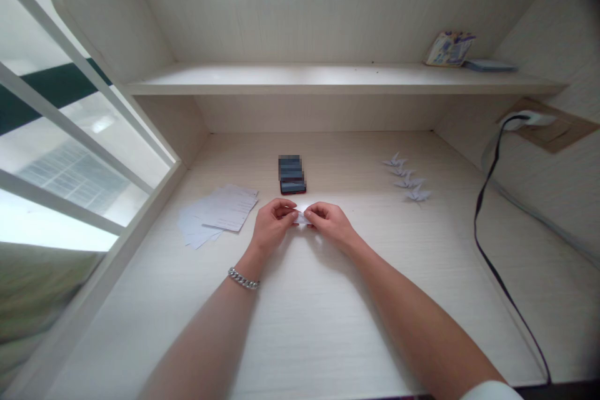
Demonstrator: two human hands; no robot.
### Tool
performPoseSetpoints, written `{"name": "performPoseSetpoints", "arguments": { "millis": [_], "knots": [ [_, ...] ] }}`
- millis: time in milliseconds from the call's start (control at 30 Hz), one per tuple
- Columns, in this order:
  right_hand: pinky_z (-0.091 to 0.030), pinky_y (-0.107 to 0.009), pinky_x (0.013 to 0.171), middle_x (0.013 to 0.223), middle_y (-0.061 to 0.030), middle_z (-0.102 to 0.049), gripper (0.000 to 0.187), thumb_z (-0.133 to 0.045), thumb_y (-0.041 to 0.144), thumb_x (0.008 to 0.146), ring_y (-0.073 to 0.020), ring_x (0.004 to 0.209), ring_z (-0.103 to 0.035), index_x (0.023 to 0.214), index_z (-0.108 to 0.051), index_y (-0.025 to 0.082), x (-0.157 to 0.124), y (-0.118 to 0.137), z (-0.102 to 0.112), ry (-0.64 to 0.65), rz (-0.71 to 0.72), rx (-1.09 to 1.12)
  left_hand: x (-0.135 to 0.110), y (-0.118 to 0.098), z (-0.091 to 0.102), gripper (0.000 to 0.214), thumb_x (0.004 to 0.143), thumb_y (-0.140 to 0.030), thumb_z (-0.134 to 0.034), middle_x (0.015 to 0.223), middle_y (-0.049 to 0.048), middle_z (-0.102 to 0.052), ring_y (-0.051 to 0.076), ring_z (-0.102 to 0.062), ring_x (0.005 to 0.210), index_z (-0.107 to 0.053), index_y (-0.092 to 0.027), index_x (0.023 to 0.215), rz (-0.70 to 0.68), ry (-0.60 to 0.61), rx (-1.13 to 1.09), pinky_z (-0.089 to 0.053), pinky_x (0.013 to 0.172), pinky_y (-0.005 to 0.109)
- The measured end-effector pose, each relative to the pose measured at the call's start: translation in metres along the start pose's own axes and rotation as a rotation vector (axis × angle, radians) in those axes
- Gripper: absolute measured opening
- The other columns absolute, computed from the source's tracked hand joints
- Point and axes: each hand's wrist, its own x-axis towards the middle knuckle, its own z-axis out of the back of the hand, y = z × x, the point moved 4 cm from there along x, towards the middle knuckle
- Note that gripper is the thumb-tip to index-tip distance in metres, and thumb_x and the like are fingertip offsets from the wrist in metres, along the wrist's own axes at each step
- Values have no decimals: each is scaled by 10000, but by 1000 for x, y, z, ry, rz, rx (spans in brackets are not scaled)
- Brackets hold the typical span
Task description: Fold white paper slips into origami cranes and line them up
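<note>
Both my hands meet over the middle of the pale wooden desk [300,312]. My left hand [272,225], with a silver chain bracelet on its wrist, pinches one side of a small folded white paper [302,217]. My right hand [330,222] pinches the other side. Most of the paper is hidden between the fingers. A phone [292,175] lies flat just beyond my hands.
A loose stack of white paper sheets [218,215] lies left of my hands. Several folded paper cranes [407,180] sit in a row at the right. A black cable [492,231] runs from a wall socket [532,119] down the desk's right side. A booklet [450,49] leans on the shelf above.
</note>
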Motion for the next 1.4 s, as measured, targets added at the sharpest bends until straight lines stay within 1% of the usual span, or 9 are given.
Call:
{"name": "performPoseSetpoints", "arguments": {
  "millis": [200, 400, 600, 700, 800, 900, 1100, 1300, 1400],
  "knots": [
    [-374, -224, 553, 661, -6, -598, 201, -530, 325, 761, -117, 593, -502, 749, -642, 158, -1, 1, 1, -13, 27, -99, 1, -1, 0, 279, 686, -263, -663, 743, 57, -665, 160, -627, 680, -606, -121, 920, 30, 20, -15, -548, 645, 326],
    [-367, -223, 570, 683, -11, -603, 202, -523, 314, 764, -123, 629, -503, 723, -644, 157, -3, 7, 1, 24, 88, -144, 0, -2, 0, 250, 652, -215, -688, 791, 66, -669, 159, -634, 738, -625, -132, 880, -58, 50, 127, -516, 672, 274],
    [-362, -224, 549, 659, 2, -587, 208, -523, 315, 765, -116, 600, -495, 781, -656, 156, -2, 2, 1, 31, 48, -86, 1, -1, 2, 195, 689, -138, -595, 824, 76, -674, 168, -641, 771, -608, -129, 884, -57, 59, 109, -516, 694, 293],
    [-368, -226, 554, 644, 6, -585, 208, -521, 321, 769, -114, 587, -496, 757, -649, 158, -1, 1, 1, 22, 51, -83, 1, -3, 1, 216, 694, -168, -616, 824, 70, -667, 165, -634, 774, -609, -137, 908, -73, 53, 167, -509, 694, 285],
    [-391, -232, 603, 697, -7, -622, 180, -520, 284, 763, -128, 647, -533, 768, -652, 162, -3, 4, 1, 1, 99, -134, -2, -5, -1, 228, 691, -219, -654, 830, 66, -657, 163, -625, 777, -609, -145, 901, -117, 50, 236, -500, 698, 279],
    [-400, -236, 653, 759, -19, -653, 159, -518, 232, 749, -138, 710, -563, 785, -658, 165, -5, 9, 0, -17, 159, -214, -4, -8, -3, 182, 705, -224, -646, 846, 65, -646, 161, -617, 788, -604, -150, 866, -167, 63, 287, -493, 706, 278],
    [-372, -218, 581, 662, 3, -638, 155, -502, 192, 728, -121, 626, -545, 700, -651, 163, -7, 13, 0, 1, 158, -317, -4, -7, -3, 133, 691, -185, -640, 797, 43, -627, 151, -604, 758, -579, -156, 806, -174, 73, 294, -480, 680, 267],
    [-402, -218, 606, 748, -17, -671, 218, -473, 157, 711, -132, 670, -577, 797, -673, 163, -3, 5, 2, 22, 102, -213, -1, -6, 0, 153, 667, -194, -663, 764, 33, -626, 143, -599, 724, -572, -157, 784, -138, 38, 235, -473, 664, 263],
    [-404, -221, 607, 734, -16, -660, 173, -499, 202, 726, -134, 669, -572, 779, -659, 164, -2, 3, 3, -5, 98, -197, 0, -7, 3, 162, 657, -212, -674, 765, 32, -629, 139, -596, 714, -585, -156, 779, -132, 6, 225, -470, 657, 257]
  ]
}}
